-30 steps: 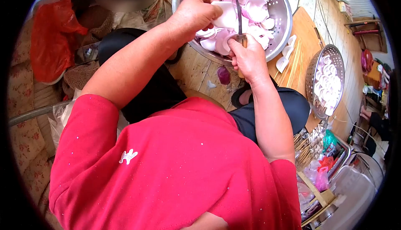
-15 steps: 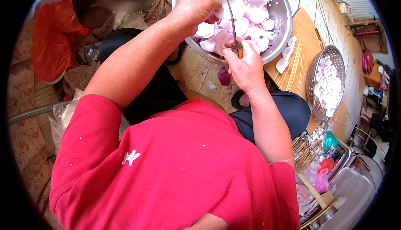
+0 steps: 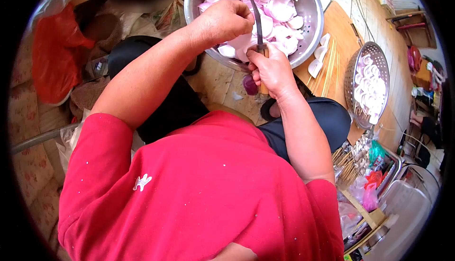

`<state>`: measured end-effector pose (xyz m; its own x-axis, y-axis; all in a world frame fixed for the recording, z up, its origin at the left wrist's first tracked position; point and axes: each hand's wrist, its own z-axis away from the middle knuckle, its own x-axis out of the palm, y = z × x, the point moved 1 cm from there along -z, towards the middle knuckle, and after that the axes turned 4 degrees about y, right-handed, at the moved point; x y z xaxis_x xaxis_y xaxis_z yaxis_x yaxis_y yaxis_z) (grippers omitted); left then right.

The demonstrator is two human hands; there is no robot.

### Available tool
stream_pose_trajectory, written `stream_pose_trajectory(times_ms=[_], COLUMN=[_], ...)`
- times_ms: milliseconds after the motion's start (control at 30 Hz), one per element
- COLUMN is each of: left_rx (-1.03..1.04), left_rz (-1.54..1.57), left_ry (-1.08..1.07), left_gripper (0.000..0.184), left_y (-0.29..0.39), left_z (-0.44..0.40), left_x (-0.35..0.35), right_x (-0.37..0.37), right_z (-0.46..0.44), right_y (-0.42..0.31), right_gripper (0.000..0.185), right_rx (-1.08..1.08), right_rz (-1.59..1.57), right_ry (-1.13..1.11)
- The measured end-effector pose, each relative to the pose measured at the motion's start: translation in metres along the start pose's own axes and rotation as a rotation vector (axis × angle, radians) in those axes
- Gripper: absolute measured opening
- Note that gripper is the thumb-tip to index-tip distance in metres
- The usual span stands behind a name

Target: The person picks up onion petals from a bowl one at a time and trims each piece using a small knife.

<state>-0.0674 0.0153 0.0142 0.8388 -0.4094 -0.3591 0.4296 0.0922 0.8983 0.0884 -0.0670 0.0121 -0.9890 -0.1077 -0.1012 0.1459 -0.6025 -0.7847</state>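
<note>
My right hand (image 3: 272, 69) is wrapped round the wooden handle of a knife (image 3: 256, 19), whose narrow, dark blade points away from me and curves near its tip. My left hand (image 3: 225, 23) is closed just left of the blade, over the near side of a metal colander (image 3: 310, 48). Its curled fingers hide whatever they may hold. Inside the colander lie many loose pink-white onion pieces (image 3: 280, 6). A purple onion piece (image 3: 250, 85) lies below the colander's near rim, beside the knife handle.
On a wooden board (image 3: 341, 24) to the right lie thin skewers (image 3: 329, 69) and several onion pieces (image 3: 318, 55). A second colander (image 3: 350, 78) holds stacked pieces. More skewers (image 3: 348, 166) and bags stand lower right. A red plastic bag (image 3: 57, 52) hangs at left.
My left hand has moved slightly down and closed more tightly beside the blade. My right hand has shifted left and lower, its grip turned on the handle. The whole view has drifted slightly.
</note>
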Motion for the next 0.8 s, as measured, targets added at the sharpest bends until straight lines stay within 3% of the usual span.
stream_pose_trajectory(times_ms=[67,133,167,333,433,600,667,700,800], left_rx=[0.026,0.164,0.239,0.224,0.038,-0.001,0.021,-0.071,-0.009], left_rz=[-0.089,-0.298,-0.391,-0.519,-0.734,-0.808,-0.784,-0.716,-0.648], left_ry=[0.015,0.179,0.231,0.281,0.180,0.176,0.279,0.269,0.264], left_gripper=[0.019,0.030,0.024,0.023,0.038,0.040,0.037,0.034,0.037], left_y=[0.003,0.007,0.010,0.010,0.008,-0.002,-0.007,-0.006,-0.008], left_z=[-0.008,-0.021,-0.028,-0.071,-0.092,-0.109,-0.114,-0.117,-0.117], left_x=[-0.003,-0.006,-0.005,0.023,0.041,0.055,0.057,0.057,0.048], right_x=[-0.005,-0.010,-0.012,-0.022,-0.026,-0.032,-0.033,-0.032,-0.033], right_z=[0.001,0.004,0.006,0.011,0.016,0.015,0.015,0.016,0.017], right_y=[0.003,0.003,0.003,0.006,0.007,0.015,0.015,0.014,0.011], right_gripper=[0.027,0.025,0.023,0.022,0.020,0.019,0.020,0.021,0.022], right_rx=[-0.027,-0.046,-0.063,-0.172,-0.223,-0.327,-0.386,-0.370,-0.376], right_rz=[-0.033,-0.047,-0.061,-0.137,-0.083,0.032,0.084,0.060,0.079], right_ry=[0.054,0.089,0.120,0.186,0.189,0.247,0.263,0.255,0.249])
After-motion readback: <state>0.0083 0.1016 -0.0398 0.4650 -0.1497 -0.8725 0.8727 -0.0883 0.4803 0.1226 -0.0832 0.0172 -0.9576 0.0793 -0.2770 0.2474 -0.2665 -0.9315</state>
